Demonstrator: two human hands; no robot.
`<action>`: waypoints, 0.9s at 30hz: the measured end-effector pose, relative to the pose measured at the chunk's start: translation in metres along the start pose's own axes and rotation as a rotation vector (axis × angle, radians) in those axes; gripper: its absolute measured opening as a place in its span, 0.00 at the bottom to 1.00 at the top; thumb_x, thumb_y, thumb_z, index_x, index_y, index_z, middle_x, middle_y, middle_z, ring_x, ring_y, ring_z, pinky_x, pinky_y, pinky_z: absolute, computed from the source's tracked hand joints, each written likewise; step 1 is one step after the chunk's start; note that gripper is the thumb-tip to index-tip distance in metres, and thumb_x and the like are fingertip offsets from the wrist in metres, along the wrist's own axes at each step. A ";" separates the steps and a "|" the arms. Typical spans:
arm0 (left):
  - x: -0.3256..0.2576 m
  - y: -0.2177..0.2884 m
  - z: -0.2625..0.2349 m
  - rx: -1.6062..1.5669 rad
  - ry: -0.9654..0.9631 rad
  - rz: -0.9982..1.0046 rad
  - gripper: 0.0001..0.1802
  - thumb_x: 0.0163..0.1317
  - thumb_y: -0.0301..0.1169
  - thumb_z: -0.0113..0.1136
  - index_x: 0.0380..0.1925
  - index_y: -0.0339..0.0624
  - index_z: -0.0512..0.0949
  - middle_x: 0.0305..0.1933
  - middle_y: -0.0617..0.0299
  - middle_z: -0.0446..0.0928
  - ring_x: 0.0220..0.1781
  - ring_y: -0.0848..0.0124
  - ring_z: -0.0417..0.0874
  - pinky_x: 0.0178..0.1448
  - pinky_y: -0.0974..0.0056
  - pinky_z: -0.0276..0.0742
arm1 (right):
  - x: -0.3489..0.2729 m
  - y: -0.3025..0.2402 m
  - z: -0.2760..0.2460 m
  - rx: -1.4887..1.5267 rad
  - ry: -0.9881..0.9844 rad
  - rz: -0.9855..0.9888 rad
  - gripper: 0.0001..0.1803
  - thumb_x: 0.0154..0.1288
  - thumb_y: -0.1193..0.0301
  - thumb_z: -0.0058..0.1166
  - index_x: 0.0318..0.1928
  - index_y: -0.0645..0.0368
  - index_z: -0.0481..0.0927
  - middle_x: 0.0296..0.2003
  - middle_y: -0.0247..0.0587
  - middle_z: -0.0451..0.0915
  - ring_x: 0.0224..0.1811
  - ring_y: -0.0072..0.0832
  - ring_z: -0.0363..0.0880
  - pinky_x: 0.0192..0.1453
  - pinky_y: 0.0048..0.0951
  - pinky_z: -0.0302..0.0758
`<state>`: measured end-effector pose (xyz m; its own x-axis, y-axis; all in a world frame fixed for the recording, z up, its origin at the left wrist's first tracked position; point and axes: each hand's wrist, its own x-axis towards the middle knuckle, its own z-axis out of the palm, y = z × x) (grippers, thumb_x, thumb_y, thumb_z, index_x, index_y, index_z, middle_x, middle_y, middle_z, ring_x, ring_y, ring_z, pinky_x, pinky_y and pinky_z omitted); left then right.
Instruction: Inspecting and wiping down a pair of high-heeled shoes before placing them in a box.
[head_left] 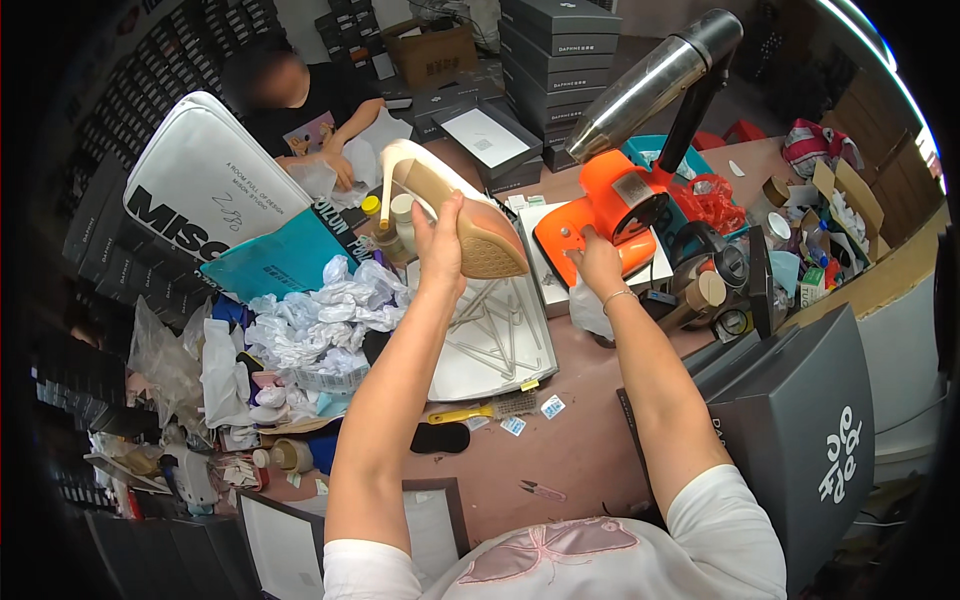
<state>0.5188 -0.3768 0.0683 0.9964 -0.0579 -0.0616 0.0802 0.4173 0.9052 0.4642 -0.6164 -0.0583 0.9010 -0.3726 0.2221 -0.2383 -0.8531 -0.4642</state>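
In the head view, the left hand (440, 238) is grasping a beige high-heeled shoe (495, 243), its fingers wrapping around the side; the shoe is hanging above the table (590, 440), its patterned tan sole showing and its slim heel pointing to the left. The right hand (597, 262) is reaching to the orange stand (560, 235) of a silver heat gun (655, 85), its fingers lying over the base; whether they are gripping or only resting there, I cannot tell. Below the shoe, a white tray (450, 385) is holding thin pale sticks, and a yellow-handled brush (470, 413) is lying just beside its near edge. Crumpled white paper (320, 320) is sitting in a heap to the left. Beyond, a co-worker (340, 110) is handling pale wrapping.
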 end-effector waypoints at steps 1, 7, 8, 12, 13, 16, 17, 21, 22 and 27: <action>0.000 0.000 0.001 0.005 -0.009 0.005 0.51 0.59 0.43 0.64 0.71 0.36 0.44 0.62 0.44 0.64 0.62 0.59 0.70 0.64 0.59 0.67 | 0.000 0.000 0.000 0.002 -0.007 0.010 0.23 0.54 0.64 0.65 0.47 0.60 0.72 0.36 0.54 0.81 0.39 0.52 0.82 0.42 0.48 0.78; 0.003 -0.005 0.004 0.006 -0.023 0.018 0.47 0.59 0.42 0.64 0.70 0.37 0.49 0.62 0.46 0.65 0.63 0.60 0.69 0.65 0.59 0.65 | 0.000 0.000 -0.002 0.005 -0.012 0.019 0.23 0.54 0.64 0.65 0.47 0.60 0.73 0.37 0.55 0.81 0.41 0.51 0.82 0.43 0.48 0.78; 0.003 -0.005 0.005 0.012 -0.029 0.027 0.47 0.59 0.42 0.64 0.70 0.37 0.49 0.62 0.46 0.65 0.63 0.60 0.68 0.66 0.60 0.65 | 0.001 -0.001 -0.002 0.002 -0.023 0.032 0.23 0.54 0.64 0.65 0.47 0.60 0.73 0.37 0.55 0.81 0.41 0.51 0.82 0.43 0.48 0.78; 0.008 -0.007 0.002 0.029 -0.068 0.064 0.47 0.59 0.42 0.63 0.70 0.37 0.49 0.63 0.46 0.65 0.64 0.60 0.68 0.66 0.60 0.64 | 0.000 0.000 -0.001 0.010 -0.004 0.019 0.23 0.54 0.64 0.65 0.48 0.60 0.73 0.38 0.55 0.81 0.41 0.51 0.82 0.44 0.48 0.78; 0.009 -0.009 0.001 0.031 -0.082 0.074 0.47 0.59 0.43 0.63 0.70 0.37 0.49 0.63 0.46 0.65 0.64 0.60 0.68 0.67 0.60 0.63 | 0.000 0.000 -0.001 0.006 -0.007 0.023 0.24 0.54 0.64 0.65 0.48 0.60 0.73 0.38 0.55 0.81 0.41 0.51 0.82 0.44 0.48 0.78; 0.012 -0.013 -0.002 0.038 -0.077 0.078 0.47 0.59 0.42 0.64 0.70 0.37 0.49 0.63 0.46 0.64 0.64 0.60 0.67 0.67 0.60 0.62 | 0.000 0.000 0.000 0.004 -0.005 0.020 0.24 0.54 0.64 0.65 0.48 0.61 0.74 0.36 0.55 0.81 0.40 0.51 0.82 0.43 0.48 0.78; 0.011 -0.013 -0.001 0.036 -0.082 0.085 0.47 0.59 0.42 0.64 0.70 0.36 0.49 0.63 0.46 0.64 0.64 0.60 0.67 0.67 0.60 0.62 | 0.001 0.001 0.002 0.005 0.009 0.013 0.24 0.54 0.63 0.65 0.48 0.62 0.74 0.35 0.56 0.82 0.40 0.51 0.82 0.43 0.47 0.78; 0.007 -0.012 0.003 0.033 -0.095 0.107 0.47 0.58 0.42 0.64 0.70 0.35 0.49 0.63 0.45 0.64 0.64 0.59 0.67 0.67 0.60 0.62 | 0.002 0.003 0.003 -0.014 -0.020 0.026 0.24 0.54 0.64 0.66 0.49 0.61 0.73 0.38 0.55 0.81 0.41 0.51 0.82 0.44 0.48 0.78; 0.007 -0.011 0.003 0.034 -0.097 0.112 0.48 0.58 0.43 0.64 0.70 0.35 0.49 0.63 0.44 0.64 0.64 0.59 0.67 0.67 0.60 0.62 | 0.002 0.002 0.001 -0.020 -0.024 0.032 0.24 0.54 0.64 0.66 0.48 0.60 0.73 0.38 0.55 0.81 0.41 0.51 0.82 0.44 0.48 0.79; 0.008 -0.012 0.005 0.066 -0.069 0.125 0.49 0.57 0.44 0.64 0.70 0.34 0.49 0.63 0.44 0.64 0.64 0.58 0.67 0.67 0.60 0.62 | 0.001 0.001 0.002 -0.013 -0.018 0.030 0.24 0.54 0.64 0.66 0.48 0.60 0.73 0.38 0.55 0.81 0.41 0.51 0.82 0.43 0.48 0.79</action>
<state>0.5259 -0.3868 0.0593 0.9942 -0.0722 0.0803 -0.0486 0.3652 0.9297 0.4656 -0.6169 -0.0605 0.8997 -0.3916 0.1928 -0.2699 -0.8462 -0.4594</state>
